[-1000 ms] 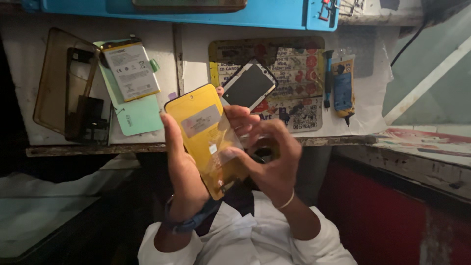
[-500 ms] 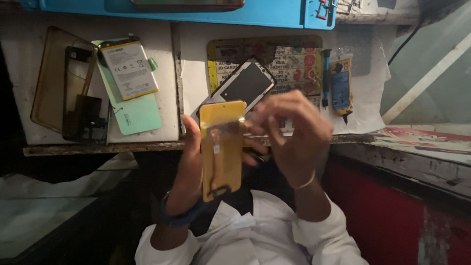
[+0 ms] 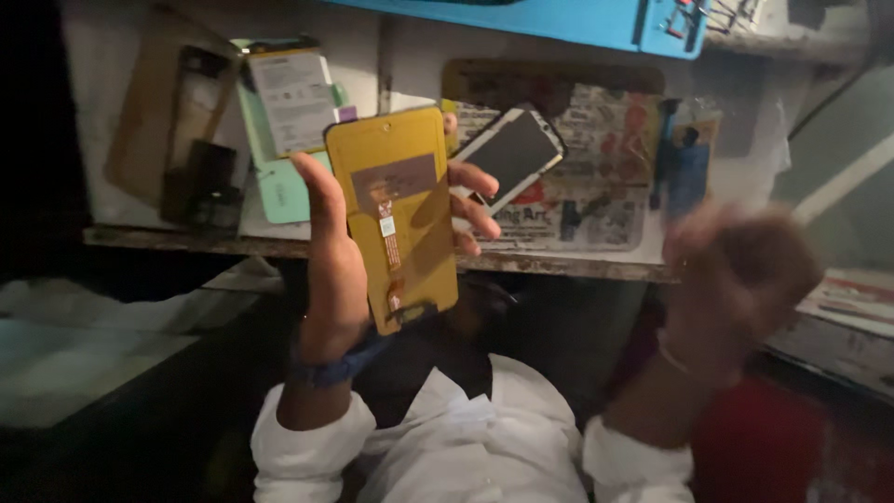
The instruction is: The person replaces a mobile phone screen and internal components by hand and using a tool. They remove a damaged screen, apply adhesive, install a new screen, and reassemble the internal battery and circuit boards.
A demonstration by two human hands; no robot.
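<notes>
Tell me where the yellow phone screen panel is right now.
In the head view, the yellow screen panel stands upright left of centre, gripped in the left hand, just in front of the workbench edge and beside the phone lying there.

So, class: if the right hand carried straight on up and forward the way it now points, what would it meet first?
Probably the blue tool lying on the printed mat, just beyond the right hand. The hand is blurred and depth is unclear, so this is tentative.

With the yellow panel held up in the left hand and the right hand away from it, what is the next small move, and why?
Probably bring the right hand back to the yellow panel. Only the left hand grips it, thumb on one edge and fingers on the other, its back with the flex cable facing up. The right hand is blurred and off to the side, touching nothing.
</notes>
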